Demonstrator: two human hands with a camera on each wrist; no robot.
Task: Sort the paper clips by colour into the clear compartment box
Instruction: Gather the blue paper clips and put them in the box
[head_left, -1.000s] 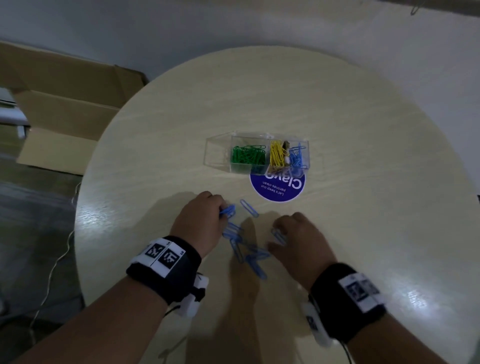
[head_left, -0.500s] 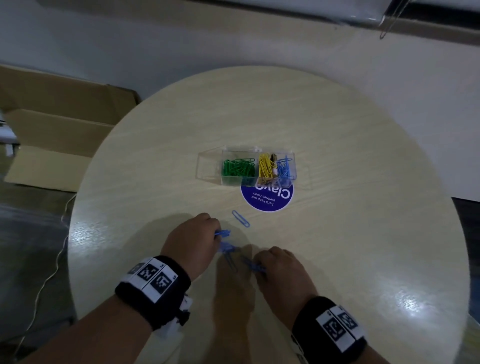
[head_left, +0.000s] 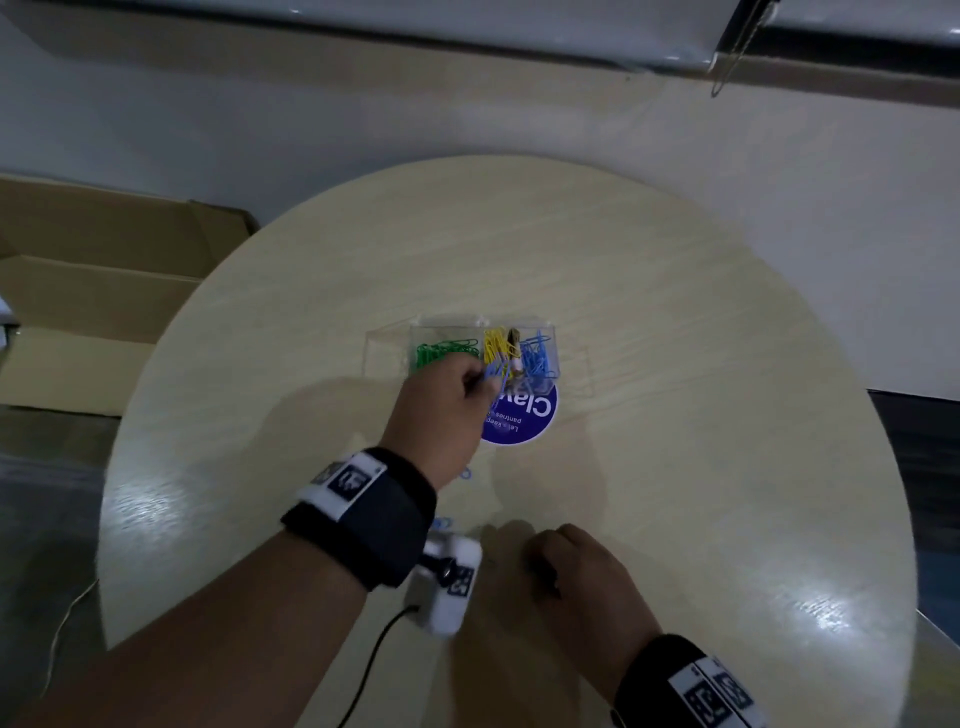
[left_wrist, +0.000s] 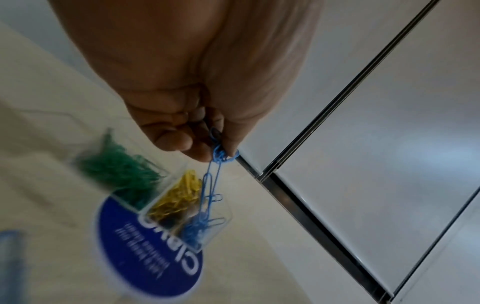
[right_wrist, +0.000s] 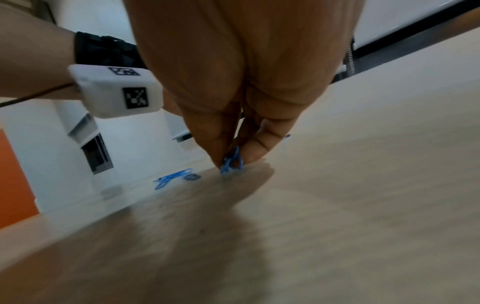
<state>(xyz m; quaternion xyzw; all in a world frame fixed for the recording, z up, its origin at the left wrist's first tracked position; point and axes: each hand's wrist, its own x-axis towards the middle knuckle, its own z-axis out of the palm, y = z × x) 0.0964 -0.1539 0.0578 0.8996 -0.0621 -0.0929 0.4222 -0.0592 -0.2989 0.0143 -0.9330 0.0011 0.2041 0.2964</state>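
The left hand (head_left: 441, 410) reaches forward over the round table (head_left: 675, 364), arm extended, knuckles up, fingertips (left_wrist: 197, 152) pinched together on a small bunch of blue paper clips (left_wrist: 211, 181). These hang down from the pinch just above the clear compartment box (head_left: 550, 338); in the left wrist view they dangle over the boundary between the yellow and blue compartments. Their exact count is unclear, perhaps three or four tangled together.

The right hand (head_left: 576, 582) stays low near the table's near side, fingers pointing down, thumb and fingers closed on another few blue clips (right_wrist: 231, 159) that touch the tabletop.

The box shows three filled compartments: green clips (head_left: 441, 351), yellow clips (head_left: 496, 343) and blue ones (head_left: 540, 358), with an empty-looking clear section at its left end. It stands partly on a round blue sticker (head_left: 524, 421). A loose cluster of blue clips (right_wrist: 172, 176) lies on the table beside the right hand.
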